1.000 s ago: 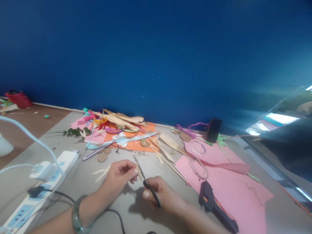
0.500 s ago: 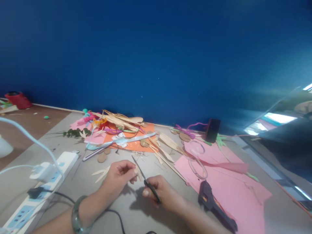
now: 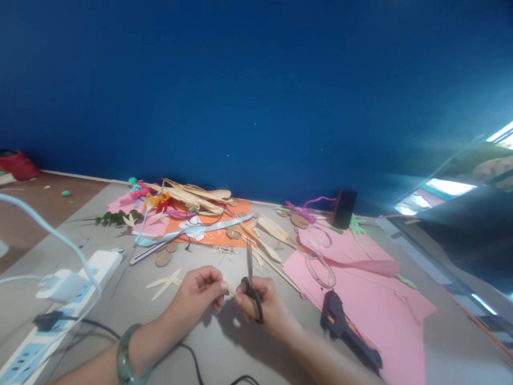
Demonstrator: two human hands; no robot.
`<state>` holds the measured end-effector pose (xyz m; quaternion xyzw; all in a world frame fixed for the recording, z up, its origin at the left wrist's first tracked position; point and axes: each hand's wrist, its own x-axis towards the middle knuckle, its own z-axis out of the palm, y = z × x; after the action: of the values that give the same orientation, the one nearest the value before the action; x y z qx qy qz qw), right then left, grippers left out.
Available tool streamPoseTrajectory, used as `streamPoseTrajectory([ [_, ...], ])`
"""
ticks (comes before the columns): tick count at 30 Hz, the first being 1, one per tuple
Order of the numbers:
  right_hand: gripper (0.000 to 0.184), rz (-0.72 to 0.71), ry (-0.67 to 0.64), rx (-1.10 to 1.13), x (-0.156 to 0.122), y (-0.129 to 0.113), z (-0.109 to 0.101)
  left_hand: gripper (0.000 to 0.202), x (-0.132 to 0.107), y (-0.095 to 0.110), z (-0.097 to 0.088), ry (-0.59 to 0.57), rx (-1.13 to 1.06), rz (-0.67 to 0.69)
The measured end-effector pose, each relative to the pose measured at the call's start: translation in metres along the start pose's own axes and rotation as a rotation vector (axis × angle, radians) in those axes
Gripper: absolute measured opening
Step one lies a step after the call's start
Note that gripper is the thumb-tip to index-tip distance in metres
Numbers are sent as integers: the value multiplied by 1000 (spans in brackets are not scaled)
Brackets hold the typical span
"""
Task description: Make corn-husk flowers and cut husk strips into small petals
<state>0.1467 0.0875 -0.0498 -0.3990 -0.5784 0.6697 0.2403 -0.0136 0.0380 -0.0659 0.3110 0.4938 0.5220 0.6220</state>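
Between thumb and fingers, my left hand (image 3: 203, 291) pinches a small pale strip (image 3: 230, 289), probably dried husk. My right hand (image 3: 262, 305) is closed round black-handled scissors (image 3: 250, 291), whose blades point up and away from me. The tips of my right thumb and finger meet the strip's other end. Left of my left hand, a pale star-like piece (image 3: 165, 282) made of thin pointed strips lies on the grey table. Past my hands, more husk strips (image 3: 276, 230) lie near an orange sheet (image 3: 236, 211) strewn with small trimmings.
A black glue gun (image 3: 347, 331) rests on pink sheets (image 3: 385, 305) at right. A white power strip (image 3: 92, 278) with plugs and cables fills the left. A phone (image 3: 345, 209) leans on the blue wall (image 3: 256, 96). Husks (image 3: 196, 193) and coloured pipe cleaners are piled at the back.
The scissors have swung from leaning left across the strip to standing nearly upright, off it. My right fingertips have come to the strip. The view has shifted slightly right.
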Motion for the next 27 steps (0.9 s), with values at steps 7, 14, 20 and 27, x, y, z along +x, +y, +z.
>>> streamPoseTrajectory([
  [7, 21, -15, 4, -31, -1, -7, -6, 24, -1, 9, -2, -55, 26, 85],
  [14, 20, -61, 71, -57, 0, -8, -5, 16, 1, 6, -4, -90, 254, 109],
  [20, 30, -58, 23, -75, 0, -12, -1, 21, 1, -5, -2, -200, 242, 11],
  [27, 43, -110, -35, -133, -1, -3, -4, 24, 1, -3, -1, -131, 91, -16],
])
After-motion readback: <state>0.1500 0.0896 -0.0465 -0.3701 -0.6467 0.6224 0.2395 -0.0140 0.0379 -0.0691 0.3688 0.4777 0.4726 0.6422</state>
